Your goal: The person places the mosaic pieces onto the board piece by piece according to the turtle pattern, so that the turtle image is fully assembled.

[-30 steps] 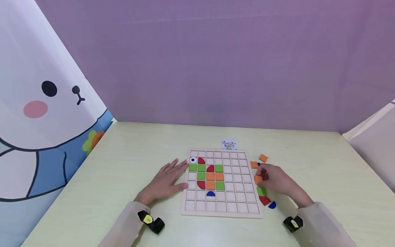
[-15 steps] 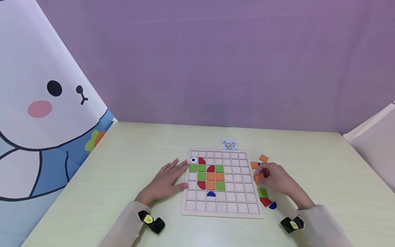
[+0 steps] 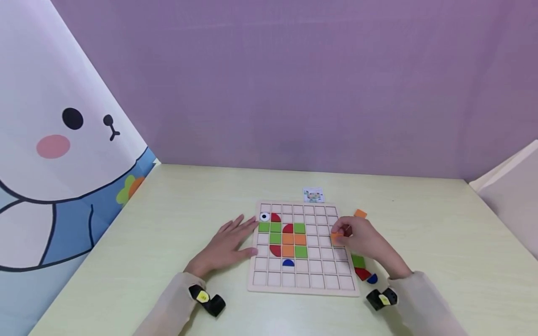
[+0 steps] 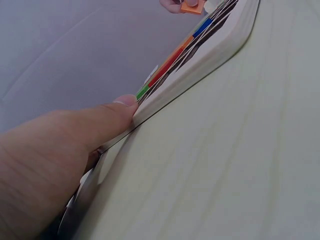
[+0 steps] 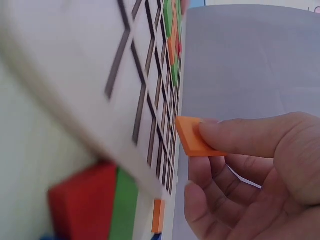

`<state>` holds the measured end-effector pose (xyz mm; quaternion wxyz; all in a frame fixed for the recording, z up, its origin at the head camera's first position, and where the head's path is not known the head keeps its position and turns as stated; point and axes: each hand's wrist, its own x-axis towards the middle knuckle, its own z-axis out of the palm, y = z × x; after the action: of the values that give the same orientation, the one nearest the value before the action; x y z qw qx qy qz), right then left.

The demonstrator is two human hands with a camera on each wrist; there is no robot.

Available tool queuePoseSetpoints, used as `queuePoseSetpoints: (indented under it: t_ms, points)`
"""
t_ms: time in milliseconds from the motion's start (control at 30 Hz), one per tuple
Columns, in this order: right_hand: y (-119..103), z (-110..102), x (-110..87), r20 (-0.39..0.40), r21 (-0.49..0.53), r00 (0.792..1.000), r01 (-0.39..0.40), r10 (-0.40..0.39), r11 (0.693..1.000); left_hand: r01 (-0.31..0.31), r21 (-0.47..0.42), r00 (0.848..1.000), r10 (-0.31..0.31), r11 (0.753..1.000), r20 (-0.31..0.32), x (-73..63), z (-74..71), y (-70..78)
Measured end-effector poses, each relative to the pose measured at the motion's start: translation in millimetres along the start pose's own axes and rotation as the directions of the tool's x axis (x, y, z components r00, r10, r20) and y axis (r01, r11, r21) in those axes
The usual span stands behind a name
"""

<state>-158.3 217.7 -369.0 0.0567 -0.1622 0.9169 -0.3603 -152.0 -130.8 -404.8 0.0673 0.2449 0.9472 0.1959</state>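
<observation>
A wooden grid board (image 3: 302, 290) lies on the table, with green, orange, red and blue tiles and a white eye tile (image 3: 265, 216) set in its cells. My left hand (image 3: 224, 247) lies flat with fingers spread, its fingertips and thumb at the board's left edge. In the left wrist view, the thumb (image 4: 117, 112) touches that edge. My right hand (image 3: 363, 238) pinches an orange square tile (image 5: 192, 137) between thumb and fingers, held over the right columns of the board. The right wrist view shows the tile raised above the grid.
To the right of the board lie a loose orange tile (image 3: 360, 213), a green tile (image 3: 358, 261), a red tile (image 3: 362, 274) and a blue half-round tile (image 3: 372, 279). A small printed card (image 3: 313, 195) sits behind the board. A purple backdrop (image 3: 294, 93) stands at the table's far edge.
My right hand has lifted the orange square tile from beside the board and carried it left over the right columns. My left hand stays in place.
</observation>
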Motion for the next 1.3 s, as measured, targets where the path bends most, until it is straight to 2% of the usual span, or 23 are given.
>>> queuePoseSetpoints:
  t_ms: [200, 500, 1100, 1300]
  points:
    - [-7.6, 6.2, 12.2, 0.020, 0.033, 1.000, 0.000, -0.001, 0.999, -0.008, 0.001, 1.000, 0.008, 1.000, 0.000, 1.6, 0.7, -1.8]
    - [-16.7, 13.2, 30.2, 0.028, 0.004, 0.998, -0.064, 0.064, 0.998, -0.014, -0.011, 1.000, 0.014, 1.000, 0.004, 2.1, 1.4, -1.2]
    - [-12.3, 24.0, 51.9, 0.059, 0.019, 0.998, 0.017, -0.019, 1.000, -0.007, 0.001, 1.000, 0.007, 1.000, 0.008, 3.9, 4.0, -2.1]
    - [-10.9, 25.4, 55.4, 0.076, 0.019, 0.997, -0.003, 0.002, 1.000, -0.010, 0.009, 1.000, 0.010, 1.000, 0.005, 5.2, 4.9, -2.9]
